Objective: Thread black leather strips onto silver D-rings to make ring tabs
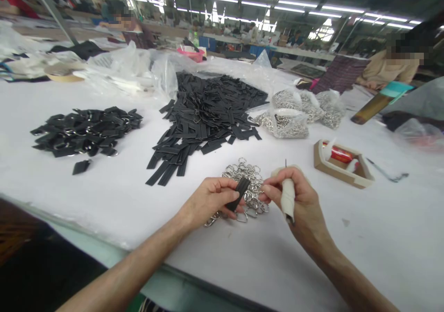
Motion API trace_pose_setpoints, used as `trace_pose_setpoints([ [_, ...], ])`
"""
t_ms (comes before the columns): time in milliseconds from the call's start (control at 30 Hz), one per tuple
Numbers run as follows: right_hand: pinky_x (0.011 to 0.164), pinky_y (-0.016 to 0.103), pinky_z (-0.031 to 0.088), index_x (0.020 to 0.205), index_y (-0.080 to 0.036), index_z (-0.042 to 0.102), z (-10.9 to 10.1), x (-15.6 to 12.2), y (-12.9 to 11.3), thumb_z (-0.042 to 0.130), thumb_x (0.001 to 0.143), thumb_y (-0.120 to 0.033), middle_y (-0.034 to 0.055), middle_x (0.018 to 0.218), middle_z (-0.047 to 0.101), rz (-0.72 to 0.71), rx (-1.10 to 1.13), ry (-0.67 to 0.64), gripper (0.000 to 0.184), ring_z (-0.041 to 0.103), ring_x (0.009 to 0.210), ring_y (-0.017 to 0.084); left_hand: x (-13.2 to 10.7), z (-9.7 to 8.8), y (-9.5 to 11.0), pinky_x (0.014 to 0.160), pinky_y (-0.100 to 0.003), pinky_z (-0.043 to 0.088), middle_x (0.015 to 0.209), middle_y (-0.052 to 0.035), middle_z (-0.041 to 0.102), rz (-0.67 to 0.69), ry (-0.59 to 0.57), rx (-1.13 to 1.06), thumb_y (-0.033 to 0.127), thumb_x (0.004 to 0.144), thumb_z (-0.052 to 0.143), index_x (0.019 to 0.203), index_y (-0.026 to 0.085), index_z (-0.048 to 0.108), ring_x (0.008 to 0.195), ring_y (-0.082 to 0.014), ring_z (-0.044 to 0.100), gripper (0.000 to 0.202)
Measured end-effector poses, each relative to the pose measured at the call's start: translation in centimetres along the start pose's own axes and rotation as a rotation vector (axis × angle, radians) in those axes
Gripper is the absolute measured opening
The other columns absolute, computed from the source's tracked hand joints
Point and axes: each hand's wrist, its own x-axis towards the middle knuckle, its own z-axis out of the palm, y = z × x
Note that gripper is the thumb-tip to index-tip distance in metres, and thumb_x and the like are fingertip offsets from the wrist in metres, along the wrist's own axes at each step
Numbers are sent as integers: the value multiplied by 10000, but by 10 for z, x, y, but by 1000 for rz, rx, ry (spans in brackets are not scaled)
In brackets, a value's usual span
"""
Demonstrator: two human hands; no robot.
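Note:
My left hand (217, 196) pinches a short black webbing strip (239, 194) between thumb and fingers, tilted above a heap of metal D-rings (255, 175). In my right hand (298, 194) is an awl-like tool (287, 198), its handle wrapped in pale cloth or tape and a thin dark spike pointing up. The right thumb and index fingertip meet beside the heap; whether a ring sits between them is hard to make out. The two hands are close together but apart.
Loose black strips (211, 113) form a large pile behind my hands. Finished-looking black loops with rings (86, 129) lie left. Bags of rings (287, 122), a small box (347, 175) with a red tube, a metal hook tool (391, 178) and a bottle (378, 104) are right.

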Motion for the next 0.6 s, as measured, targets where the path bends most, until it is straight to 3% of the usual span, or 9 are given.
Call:
trace_pose_setpoints([
  [200, 453, 228, 466, 733, -194, 463, 1, 5, 3, 673, 703, -217, -29, 668, 613, 60, 85, 16, 213, 608, 520, 134, -1, 9, -1, 543, -224, 519, 751, -53, 670, 3, -99, 73, 203, 774, 545, 822, 135, 617, 680, -161, 653, 111],
  [433, 456, 235, 428, 721, -192, 464, 0, 4, 3, 657, 708, -204, -25, 643, 611, 44, 38, 24, 193, 578, 503, 132, 0, 9, -4, 569, -244, 515, 737, -37, 659, 20, -86, 115, 215, 776, 541, 844, 142, 611, 689, -165, 643, 122],
  [500, 465, 230, 415, 702, -192, 461, 1, 4, 2, 656, 701, -184, -33, 621, 598, 7, -19, 38, 195, 553, 497, 119, 1, 9, -7, 574, -240, 507, 732, -27, 650, 62, -58, 183, 208, 787, 523, 840, 145, 618, 669, -147, 622, 125],
  [600, 491, 234, 412, 693, -197, 457, 1, 5, 1, 656, 692, -175, -48, 580, 576, -8, -46, 44, 200, 516, 491, 110, 0, 9, -11, 568, -219, 477, 717, -5, 648, 228, 45, 430, 198, 814, 490, 837, 168, 641, 596, -111, 573, 156],
])
